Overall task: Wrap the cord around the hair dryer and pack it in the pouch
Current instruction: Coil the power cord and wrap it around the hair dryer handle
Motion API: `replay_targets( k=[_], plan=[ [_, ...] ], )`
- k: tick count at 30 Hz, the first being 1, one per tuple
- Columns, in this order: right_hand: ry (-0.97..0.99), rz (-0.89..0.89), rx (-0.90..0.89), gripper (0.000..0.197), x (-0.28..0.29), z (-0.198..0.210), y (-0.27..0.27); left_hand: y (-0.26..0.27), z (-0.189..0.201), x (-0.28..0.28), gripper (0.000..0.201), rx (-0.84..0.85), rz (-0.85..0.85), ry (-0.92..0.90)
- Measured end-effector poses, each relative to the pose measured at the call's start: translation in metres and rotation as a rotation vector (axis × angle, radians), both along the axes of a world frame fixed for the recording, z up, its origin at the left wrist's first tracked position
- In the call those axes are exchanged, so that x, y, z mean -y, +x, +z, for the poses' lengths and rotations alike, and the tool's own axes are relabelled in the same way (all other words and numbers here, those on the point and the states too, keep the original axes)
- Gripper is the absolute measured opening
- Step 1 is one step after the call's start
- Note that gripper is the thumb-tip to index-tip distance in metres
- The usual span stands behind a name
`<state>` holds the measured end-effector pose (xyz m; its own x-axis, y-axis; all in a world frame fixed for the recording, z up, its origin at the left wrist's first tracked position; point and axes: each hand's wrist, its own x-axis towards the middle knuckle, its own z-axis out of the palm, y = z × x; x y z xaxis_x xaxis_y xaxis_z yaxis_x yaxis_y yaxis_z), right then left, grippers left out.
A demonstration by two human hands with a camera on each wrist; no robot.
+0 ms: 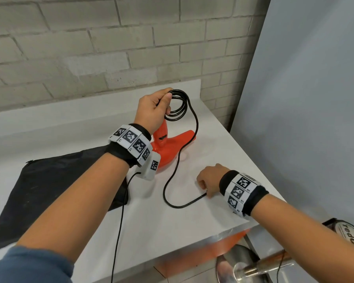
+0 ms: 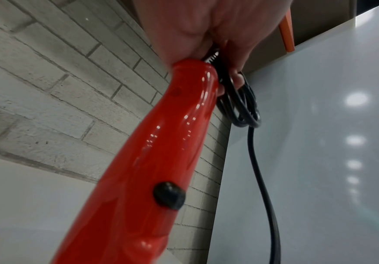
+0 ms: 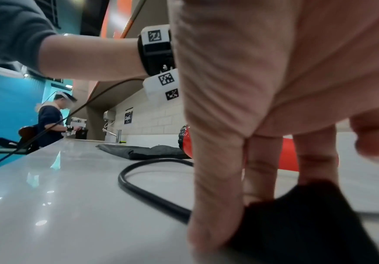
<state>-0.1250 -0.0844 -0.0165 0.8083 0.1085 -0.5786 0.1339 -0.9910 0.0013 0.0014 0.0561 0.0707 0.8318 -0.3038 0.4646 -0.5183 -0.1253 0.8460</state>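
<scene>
Pouch (image 1: pixel 55 180): black fabric, lying flat on the white counter (image 1: pixel 70 127) at 9 o'clock from the hair dryer; whether anything is inside cannot be told.

Hair dryer (image 1: pixel 168 148): glossy red, standing on the counter, nozzle toward 3 o'clock, handle rising toward 12 o'clock.

Left hand (image 1: pixel 153 111): fingers curled round the top of the handle and several coils of the black cord (image 1: pixel 180 107), held together at the handle end.

Cord, loose part: drops from the coils past the nozzle, bends across the counter at 6 o'clock from the dryer, and ends under the right hand.

Right hand (image 1: pixel 207 181): at 5 o'clock from the dryer, down on the counter, fingers bent over the cord's far end.

Left wrist view only: black button (image 2: pixel 169 195) on the handle; a ribbed black collar where the cord enters the handle.

Right wrist view only: a black plug (image 3: pixel 297 219) under the fingertips (image 3: pixel 211 230); a second person at a tap, far along the counter at 9 o'clock.

Head view only: metal handle and basin at 5 o'clock below the counter edge.
</scene>
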Motion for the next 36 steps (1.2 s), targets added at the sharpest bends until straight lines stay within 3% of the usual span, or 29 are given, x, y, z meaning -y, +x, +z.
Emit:
replay_targets(
  k=[3, 6, 9, 12, 15, 18, 21, 27, 31, 36],
  plan=[
    [0.035, -0.025, -0.023, 0.021, 0.0, 0.003, 0.0, 0.001, 0.002, -0.003, 0.03, -0.023, 0.019, -0.01],
    [0.204, -0.157, -0.06, 0.024, 0.009, 0.015, 0.001, 0.002, 0.004, -0.004, 0.029, -0.041, 0.009, -0.001],
    [0.538, -0.332, 0.035, 0.01, 0.026, 0.029, 0.003, 0.006, 0.004, -0.005, 0.029, -0.063, 0.005, 0.001],
    [1.038, -0.544, 0.12, 0.018, 0.039, 0.044, 0.003, 0.008, 0.004, -0.007, 0.029, -0.064, 0.017, -0.007],
    [1.475, -0.611, 0.227, 0.019, 0.037, 0.062, 0.003, 0.009, 0.004, -0.007, 0.028, -0.062, 0.017, -0.008],
    [1.743, -0.624, 0.36, 0.02, 0.018, 0.075, 0.012, 0.012, 0.003, -0.005, 0.028, -0.076, 0.01, -0.019],
    [1.886, -0.622, 0.518, 0.021, -0.006, 0.082, 0.025, 0.01, 0.004, -0.004, 0.028, -0.062, 0.02, -0.01],
    [1.928, -0.653, 0.928, 0.028, -0.031, 0.085, 0.054, 0.005, 0.006, -0.003, 0.024, 0.015, -0.001, -0.014],
    [1.631, -0.625, 1.174, 0.036, -0.039, 0.081, 0.066, 0.013, 0.006, -0.007, 0.028, -0.052, -0.015, -0.05],
    [1.373, -0.595, 1.271, 0.036, -0.047, 0.077, 0.073, 0.017, 0.009, -0.01, 0.027, -0.028, -0.037, -0.02]
  ],
)
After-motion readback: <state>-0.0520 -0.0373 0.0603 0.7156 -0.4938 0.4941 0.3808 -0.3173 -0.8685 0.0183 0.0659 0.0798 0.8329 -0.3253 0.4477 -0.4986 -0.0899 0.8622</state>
